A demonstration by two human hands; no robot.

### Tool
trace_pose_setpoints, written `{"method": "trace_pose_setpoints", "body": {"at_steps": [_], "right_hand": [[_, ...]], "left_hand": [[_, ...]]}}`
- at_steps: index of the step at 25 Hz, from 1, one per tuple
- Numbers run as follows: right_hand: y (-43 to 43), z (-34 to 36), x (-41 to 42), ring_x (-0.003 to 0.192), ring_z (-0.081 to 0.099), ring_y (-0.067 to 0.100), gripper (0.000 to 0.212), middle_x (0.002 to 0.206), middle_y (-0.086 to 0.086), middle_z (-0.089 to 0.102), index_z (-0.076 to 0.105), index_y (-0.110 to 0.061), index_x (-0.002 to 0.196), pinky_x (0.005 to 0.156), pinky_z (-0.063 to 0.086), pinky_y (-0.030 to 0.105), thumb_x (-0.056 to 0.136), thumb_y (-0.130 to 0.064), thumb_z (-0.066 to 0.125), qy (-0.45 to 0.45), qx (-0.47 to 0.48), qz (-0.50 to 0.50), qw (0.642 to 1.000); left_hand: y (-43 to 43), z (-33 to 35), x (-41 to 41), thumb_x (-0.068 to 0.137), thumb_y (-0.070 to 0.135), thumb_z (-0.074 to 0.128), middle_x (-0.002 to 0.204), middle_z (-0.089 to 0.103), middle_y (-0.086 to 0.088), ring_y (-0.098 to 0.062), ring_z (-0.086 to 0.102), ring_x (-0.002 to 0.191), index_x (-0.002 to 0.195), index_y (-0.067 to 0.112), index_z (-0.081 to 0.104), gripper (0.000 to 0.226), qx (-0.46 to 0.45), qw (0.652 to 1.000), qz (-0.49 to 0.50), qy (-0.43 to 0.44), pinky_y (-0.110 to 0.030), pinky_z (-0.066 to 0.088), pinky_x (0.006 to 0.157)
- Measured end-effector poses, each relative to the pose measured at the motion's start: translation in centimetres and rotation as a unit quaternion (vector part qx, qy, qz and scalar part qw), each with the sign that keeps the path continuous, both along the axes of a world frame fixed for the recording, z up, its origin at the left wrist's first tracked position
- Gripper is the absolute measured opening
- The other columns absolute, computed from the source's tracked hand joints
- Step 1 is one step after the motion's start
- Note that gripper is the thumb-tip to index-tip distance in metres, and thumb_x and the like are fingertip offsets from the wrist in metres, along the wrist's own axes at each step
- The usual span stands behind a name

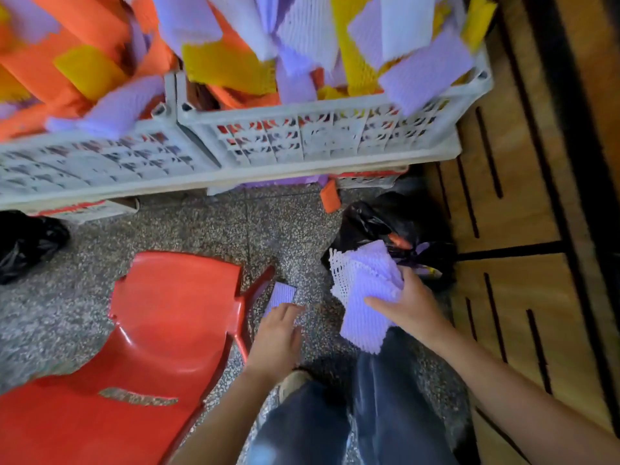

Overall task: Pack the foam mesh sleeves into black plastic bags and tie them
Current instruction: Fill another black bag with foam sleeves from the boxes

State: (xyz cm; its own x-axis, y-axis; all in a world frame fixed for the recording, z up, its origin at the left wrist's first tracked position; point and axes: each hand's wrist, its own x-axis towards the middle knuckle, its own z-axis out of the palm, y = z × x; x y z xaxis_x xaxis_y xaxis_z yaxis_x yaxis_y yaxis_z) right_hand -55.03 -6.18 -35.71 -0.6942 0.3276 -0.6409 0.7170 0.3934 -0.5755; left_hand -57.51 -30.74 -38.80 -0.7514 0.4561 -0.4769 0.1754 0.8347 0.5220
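At the right front leg of the red plastic chair (161,317), on the floor: one single lilac sleeve (281,293), lying flat on the speckled terrazzo floor (201,229).
Left hand (276,340): lowered to the single lilac sleeve; fingers extended, tips at its near edge, not curled around it.
Right hand (407,310): to the right of the chair, well apart from the left hand; thumb and fingers clamped on a bundle of lilac foam mesh sleeves (365,286), which fans up and to the left from the grip.
Black plastic bag (385,223): on the floor right of the chair, just beyond the bundle, against the wooden slatted panel (516,196); lilac and orange pieces show at its mouth.
Second black bag (27,243): on the floor left of the chair.
Grey crates (318,135): two, side by side beyond the chair, heaped with orange, yellow and lilac sleeves that overhang the rims.
Orange sleeve (330,196): on the floor at the base of the right crate.
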Motion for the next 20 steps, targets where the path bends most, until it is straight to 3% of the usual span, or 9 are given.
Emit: {"method": "trace_pose_setpoints", "body": {"at_steps": [2, 6, 11, 17, 18, 19, 20], "right_hand": [[-0.1, -4.6, -0.5, 0.098, 0.055, 0.019, 0.060, 0.106, 0.001, 0.057, 0.050, -0.011, 0.113, 0.074, 0.042, 0.030, 0.069, -0.040, 0.079, 0.012, 0.022, 0.075, 0.997], [-0.7, -13.8, -1.5, 0.112, 0.053, 0.020, 0.073, 0.122, 0.000, 0.054, 0.043, -0.016, 0.130, 0.084, 0.041, 0.029, 0.072, -0.046, 0.074, 0.019, 0.059, 0.189, 0.980], [-0.1, -23.7, -3.1, 0.115, 0.053, 0.027, 0.075, 0.127, 0.004, 0.056, 0.043, -0.017, 0.132, 0.084, 0.041, 0.032, 0.071, -0.045, 0.076, 0.050, 0.133, 0.193, 0.971], [-0.1, -28.8, -6.2, 0.110, 0.057, 0.029, 0.072, 0.119, 0.007, 0.062, 0.051, -0.015, 0.125, 0.080, 0.044, 0.036, 0.066, -0.050, 0.075, 0.134, 0.240, 0.213, 0.938], [0.0, -29.0, -6.7, 0.112, 0.056, 0.029, 0.073, 0.120, 0.007, 0.061, 0.050, -0.015, 0.125, 0.080, 0.044, 0.037, 0.067, -0.052, 0.074, 0.134, 0.249, 0.208, 0.937], [0.2, -29.1, -7.3, 0.113, 0.055, 0.029, 0.074, 0.122, 0.007, 0.060, 0.049, -0.014, 0.126, 0.081, 0.043, 0.038, 0.068, -0.053, 0.073, 0.130, 0.255, 0.202, 0.936], [0.4, -29.0, -7.8, 0.114, 0.054, 0.030, 0.074, 0.123, 0.007, 0.059, 0.048, -0.013, 0.126, 0.081, 0.043, 0.038, 0.069, -0.054, 0.071, 0.121, 0.259, 0.197, 0.938]], "left_hand": [[-1.0, -5.4, -0.2, 0.095, 0.012, 0.047, 0.137, 0.045, -0.004, -0.023, 0.039, 0.130, 0.136, 0.012, 0.045, 0.042, -0.048, 0.998, 0.009, -0.027, -0.032, 0.024, 0.111], [-2.4, -16.9, -0.2, 0.097, 0.020, 0.044, 0.150, 0.031, -0.005, -0.024, 0.030, 0.136, 0.146, 0.017, 0.028, 0.051, -0.143, 0.986, 0.030, -0.075, -0.033, 0.021, 0.113], [-2.9, -29.1, -0.6, 0.097, 0.024, 0.047, 0.148, 0.031, -0.011, -0.030, 0.038, 0.131, 0.146, 0.014, 0.026, 0.054, -0.186, 0.972, 0.102, -0.097, -0.036, 0.034, 0.102], [-2.4, -37.2, -1.0, 0.092, 0.009, 0.051, 0.147, 0.030, -0.018, -0.035, 0.034, 0.131, 0.148, 0.005, 0.015, 0.067, -0.201, 0.951, 0.227, -0.055, -0.044, 0.029, 0.108], [-2.0, -37.2, -1.1, 0.093, 0.004, 0.048, 0.145, 0.034, -0.018, -0.033, 0.042, 0.125, 0.148, 0.008, 0.015, 0.065, -0.187, 0.949, 0.251, -0.041, -0.042, 0.038, 0.102], [-1.4, -36.9, -1.4, 0.094, 0.001, 0.044, 0.140, 0.042, -0.017, -0.028, 0.053, 0.109, 0.147, 0.011, 0.019, 0.059, -0.159, 0.949, 0.271, -0.031, -0.033, 0.048, 0.086], [-0.6, -36.3, -1.9, 0.097, 0.003, 0.043, 0.131, 0.052, -0.016, -0.021, 0.056, 0.089, 0.142, 0.012, 0.027, 0.049, -0.117, 0.953, 0.279, -0.022, -0.021, 0.048, 0.064]]}}
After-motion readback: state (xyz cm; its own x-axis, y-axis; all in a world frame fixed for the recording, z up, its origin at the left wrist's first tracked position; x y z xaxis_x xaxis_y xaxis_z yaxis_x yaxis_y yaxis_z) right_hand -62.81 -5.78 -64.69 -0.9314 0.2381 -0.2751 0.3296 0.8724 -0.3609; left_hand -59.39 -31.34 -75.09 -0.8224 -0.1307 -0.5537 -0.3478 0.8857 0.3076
